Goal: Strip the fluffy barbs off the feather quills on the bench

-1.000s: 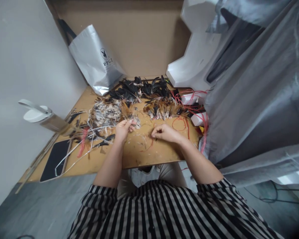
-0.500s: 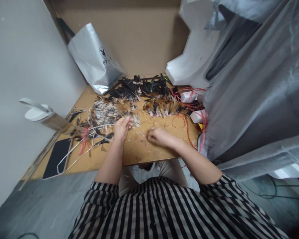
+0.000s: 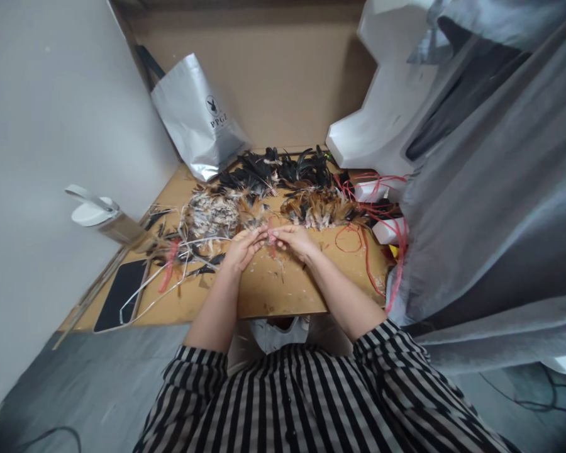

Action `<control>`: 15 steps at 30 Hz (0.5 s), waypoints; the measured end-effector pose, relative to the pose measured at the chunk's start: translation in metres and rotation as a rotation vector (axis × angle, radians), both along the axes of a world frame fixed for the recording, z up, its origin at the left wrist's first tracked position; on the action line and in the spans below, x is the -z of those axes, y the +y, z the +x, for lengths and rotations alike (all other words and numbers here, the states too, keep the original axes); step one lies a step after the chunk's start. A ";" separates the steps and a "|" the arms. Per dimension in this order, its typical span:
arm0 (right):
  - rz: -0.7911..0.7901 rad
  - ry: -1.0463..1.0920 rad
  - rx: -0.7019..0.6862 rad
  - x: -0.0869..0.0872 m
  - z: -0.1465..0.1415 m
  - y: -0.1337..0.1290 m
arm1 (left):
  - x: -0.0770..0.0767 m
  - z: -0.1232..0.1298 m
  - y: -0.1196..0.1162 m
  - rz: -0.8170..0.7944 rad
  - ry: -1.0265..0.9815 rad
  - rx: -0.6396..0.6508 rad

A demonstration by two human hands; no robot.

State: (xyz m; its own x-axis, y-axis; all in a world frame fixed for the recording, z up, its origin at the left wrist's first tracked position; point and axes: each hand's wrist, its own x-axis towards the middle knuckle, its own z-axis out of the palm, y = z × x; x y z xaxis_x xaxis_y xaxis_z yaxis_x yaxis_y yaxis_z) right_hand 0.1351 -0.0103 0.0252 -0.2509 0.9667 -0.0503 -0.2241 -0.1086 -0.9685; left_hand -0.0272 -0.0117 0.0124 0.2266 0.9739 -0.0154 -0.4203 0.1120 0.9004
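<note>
Head view shows that our hands have come together since a moment ago, when they lay apart on the worktop. Our left hand and right hand now meet fingertip to fingertip at the centre, both pinched on a small feather bundle with a bit of red string at it; how tightly they grip we cannot tell. We judge the right hand has brought string over to bind the bundle.

At 12 o'clock lie black feathers, at 1 o'clock brown feathers, at 11 o'clock speckled feathers. Red strings trail at 3 o'clock. A phone lies at 8 o'clock, a bottle at 9 o'clock, and a silver bag stands beyond.
</note>
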 end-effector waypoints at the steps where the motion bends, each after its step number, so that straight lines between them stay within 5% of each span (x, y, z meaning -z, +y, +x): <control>1: 0.000 -0.002 -0.007 0.003 0.001 0.001 | 0.000 0.001 0.000 -0.002 0.014 0.013; 15: -0.020 -0.154 -0.004 0.013 0.000 0.000 | 0.008 0.007 0.001 0.029 0.176 0.008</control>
State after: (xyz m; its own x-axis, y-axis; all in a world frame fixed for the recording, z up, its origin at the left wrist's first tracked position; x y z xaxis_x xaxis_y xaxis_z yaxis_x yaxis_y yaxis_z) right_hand 0.1351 -0.0102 0.0124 -0.2422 0.9642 -0.1079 -0.0723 -0.1289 -0.9890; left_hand -0.0203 -0.0106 0.0039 0.2303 0.9727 -0.0279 -0.2549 0.0879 0.9630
